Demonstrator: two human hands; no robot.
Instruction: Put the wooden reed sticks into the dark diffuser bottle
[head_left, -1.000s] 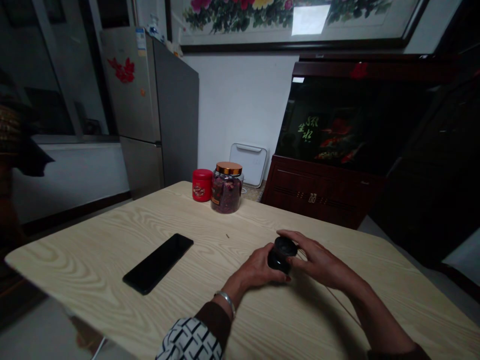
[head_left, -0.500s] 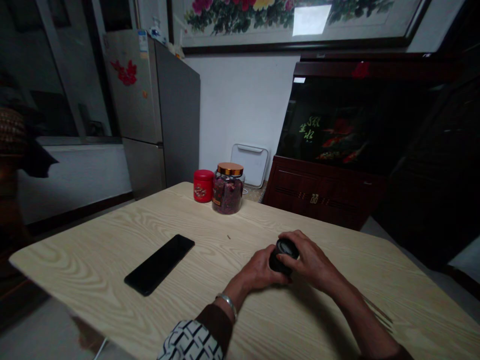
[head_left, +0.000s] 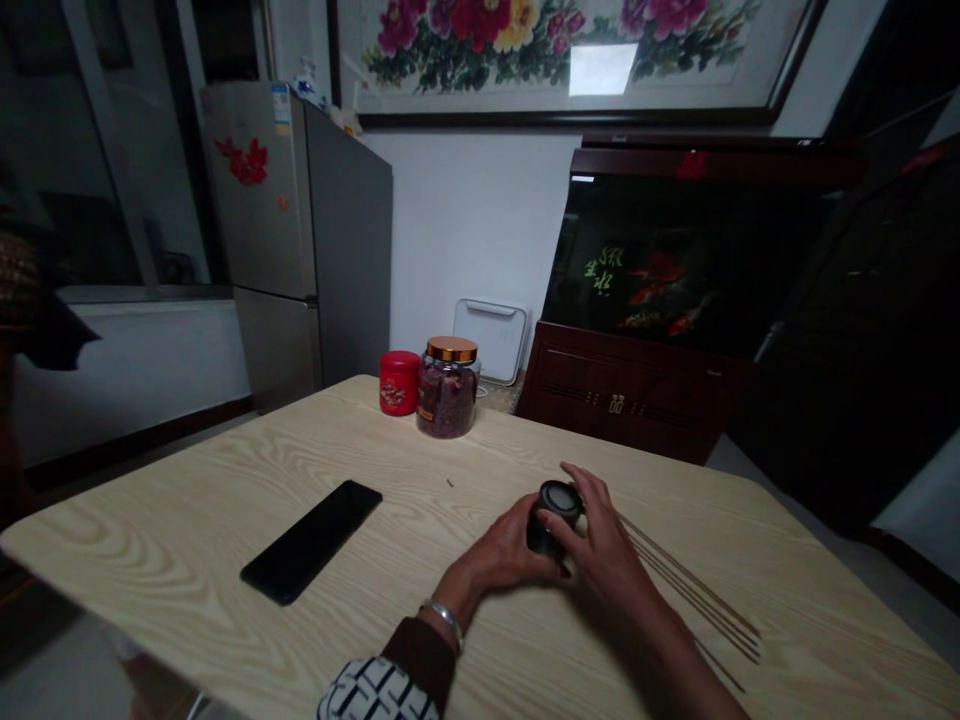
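A small black round jar (head_left: 551,512) stands on the light wooden table (head_left: 225,520). My left hand (head_left: 502,552) is wrapped round its lower body from the left. My right hand (head_left: 600,540) curls over it from the right, thumb and fingers on its lid. Several thin brown sticks (head_left: 694,590) lie on the table just right of my right hand.
A black phone (head_left: 311,541) lies flat to the left. A red tin (head_left: 398,382) and a glass jar with a copper lid (head_left: 448,385) stand at the table's far edge. Behind are a grey fridge (head_left: 300,230) and a dark fish tank on a cabinet (head_left: 660,300).
My right hand has turned on the jar's lid and slid back, uncovering the sticks on the table. The view has tilted up a little. My left hand stays on the jar.
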